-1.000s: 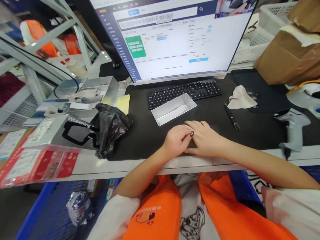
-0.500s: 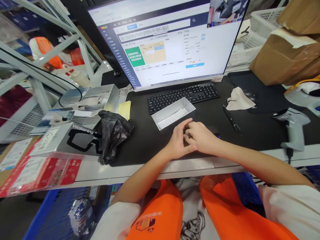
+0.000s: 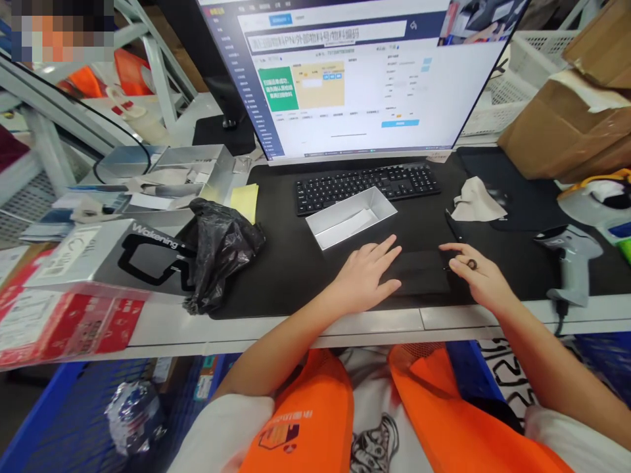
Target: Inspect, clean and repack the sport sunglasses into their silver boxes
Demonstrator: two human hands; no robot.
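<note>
Moved since a second ago: your hands, which met over the mat, now lie apart; your right hand (image 3: 476, 272) has gone rightward, your left hand (image 3: 362, 279) stays below the silver tray (image 3: 351, 218).
Desk: one, pale-edged (image 3: 374, 322), carrying one large black mat (image 3: 286, 263) before you.
Monitor: one (image 3: 365, 131), lit, at the back.
Printed carton: one (image 3: 108, 256), grey, marked "Wakening", to your left.
Keyboard: one (image 3: 330, 190), black, just behind the tray.
Plastic bag: one (image 3: 221, 249), black and crumpled, beside the carton.
Tray: one, silver, open-topped, set at a slant, a pale slip inside.
Scanner: one (image 3: 576, 263), grey, near the desk's edge at your right.
Left fingers: spread wide, palm down.
Right fingers: index stretched leftward, others curled; you cannot tell whether they pinch anything.
Dark piece: one (image 3: 421, 272), flat, black, roughly rectangular, hard to tell from the mat; it lies between your two hands.
Pen: one (image 3: 454, 228), dark, just beyond your right hand.
Ring: one (image 3: 472, 264), small and dark, at your right hand's curled fingers; worn or held, you cannot tell.
</note>
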